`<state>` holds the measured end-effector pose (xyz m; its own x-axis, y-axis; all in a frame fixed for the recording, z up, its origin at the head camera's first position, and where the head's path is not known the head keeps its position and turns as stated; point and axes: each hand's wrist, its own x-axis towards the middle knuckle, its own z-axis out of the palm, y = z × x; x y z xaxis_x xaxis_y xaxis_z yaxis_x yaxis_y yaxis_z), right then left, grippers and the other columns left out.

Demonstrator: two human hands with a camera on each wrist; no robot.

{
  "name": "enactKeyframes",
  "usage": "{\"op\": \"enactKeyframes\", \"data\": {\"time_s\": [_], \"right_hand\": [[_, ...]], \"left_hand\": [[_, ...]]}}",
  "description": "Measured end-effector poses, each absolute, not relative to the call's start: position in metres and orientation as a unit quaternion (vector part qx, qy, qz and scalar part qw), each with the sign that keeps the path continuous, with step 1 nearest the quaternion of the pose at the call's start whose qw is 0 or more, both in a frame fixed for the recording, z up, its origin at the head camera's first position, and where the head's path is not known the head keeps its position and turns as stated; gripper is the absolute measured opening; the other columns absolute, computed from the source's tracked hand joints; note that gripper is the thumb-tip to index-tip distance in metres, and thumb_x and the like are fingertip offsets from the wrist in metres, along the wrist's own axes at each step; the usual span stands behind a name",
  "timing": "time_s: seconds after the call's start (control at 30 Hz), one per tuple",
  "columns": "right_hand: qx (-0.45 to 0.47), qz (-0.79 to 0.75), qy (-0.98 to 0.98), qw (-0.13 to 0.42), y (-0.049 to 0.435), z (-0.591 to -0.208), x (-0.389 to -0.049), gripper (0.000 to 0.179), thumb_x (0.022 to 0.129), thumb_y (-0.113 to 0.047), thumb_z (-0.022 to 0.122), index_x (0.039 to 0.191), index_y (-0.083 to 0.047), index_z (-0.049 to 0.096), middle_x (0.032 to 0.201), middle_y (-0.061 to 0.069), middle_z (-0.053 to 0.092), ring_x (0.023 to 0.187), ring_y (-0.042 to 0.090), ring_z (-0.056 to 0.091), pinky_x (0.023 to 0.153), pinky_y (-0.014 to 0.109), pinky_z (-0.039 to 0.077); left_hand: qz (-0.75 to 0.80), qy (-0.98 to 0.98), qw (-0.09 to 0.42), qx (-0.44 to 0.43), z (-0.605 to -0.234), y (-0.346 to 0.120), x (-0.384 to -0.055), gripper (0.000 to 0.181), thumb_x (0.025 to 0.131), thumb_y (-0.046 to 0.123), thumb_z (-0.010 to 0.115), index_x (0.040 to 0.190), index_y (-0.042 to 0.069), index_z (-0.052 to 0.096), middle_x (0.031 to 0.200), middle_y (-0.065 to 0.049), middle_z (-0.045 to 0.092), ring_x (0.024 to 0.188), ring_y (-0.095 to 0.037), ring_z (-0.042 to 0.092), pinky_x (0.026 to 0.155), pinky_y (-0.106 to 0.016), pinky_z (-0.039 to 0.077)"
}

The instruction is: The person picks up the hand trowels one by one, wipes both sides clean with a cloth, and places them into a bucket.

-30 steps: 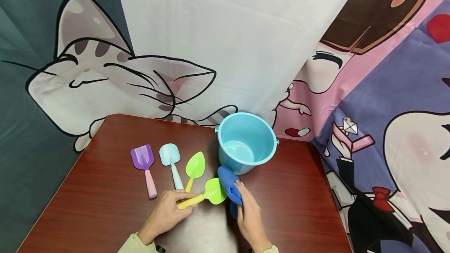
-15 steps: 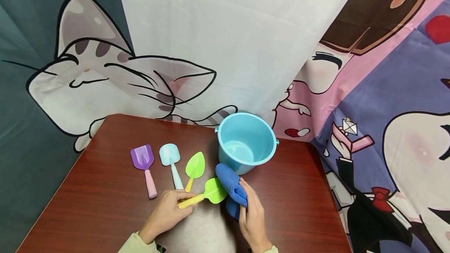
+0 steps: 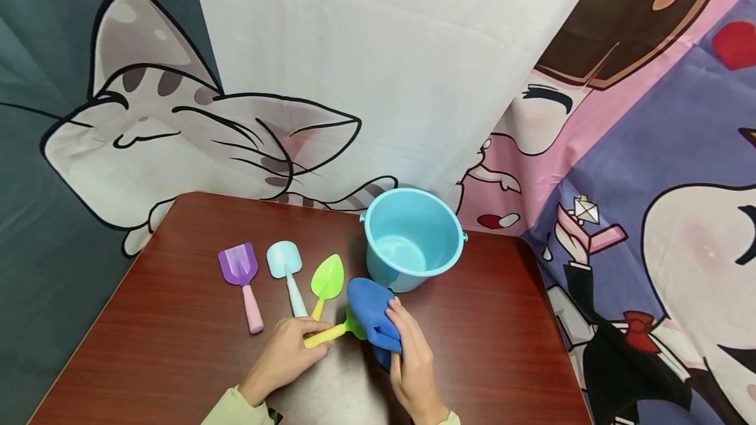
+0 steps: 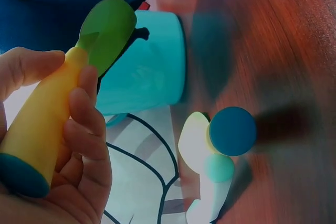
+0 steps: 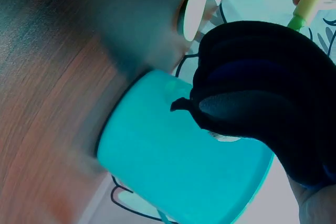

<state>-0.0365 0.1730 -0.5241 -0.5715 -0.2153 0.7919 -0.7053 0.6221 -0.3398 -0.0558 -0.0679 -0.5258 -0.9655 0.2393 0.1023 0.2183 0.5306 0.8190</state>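
On the table (image 3: 177,346), hands gripping cloth (image 3: 369,313) and shovel (image 3: 331,333), cloth now covers its blade.

dark red wood-grain tabletop (image 3: 165,353). standing on it at 1 o'clock from centre: light blue bucket (image 3: 411,237), upright, mouth open. lying flat at 10 to 11 o'clock, side by side, blades toward the far edge: purple shovel (image 3: 241,275), pale blue shovel (image 3: 286,270), green trowel (image 3: 327,282).
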Motion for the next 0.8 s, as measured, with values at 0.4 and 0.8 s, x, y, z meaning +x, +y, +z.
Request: {"op": "enactKeyframes", "data": {"time_s": [0.4,0.8], "right_hand": [[0.333,0.313,-0.841,0.289,0.1702,-0.5259,-0.0337,0.039,0.105,-0.009,0.037,0.135,0.002,0.057,0.139,0.021,0.057,0.127,0.036,0.055,0.114,0.037,0.034],[0.358,0.276,-0.873,0.182,0.1687,-0.532,-0.0278,0.055,0.094,-0.009,0.052,0.149,-0.013,0.048,0.152,0.011,0.047,0.139,0.031,0.045,0.118,0.038,0.026]], "left_hand": [[0.471,0.871,0.0,0.14,-0.5276,-0.0646,-0.0571,0.017,0.074,0.012,0.08,0.09,0.016,0.08,0.08,0.014,0.067,0.065,0.001,0.053,0.058,-0.022,0.045],[0.477,0.867,0.003,0.142,-0.5264,-0.0634,-0.0568,0.024,0.076,0.015,0.082,0.098,0.005,0.08,0.091,0.002,0.074,0.068,0.001,0.054,0.056,-0.021,0.044]]}}
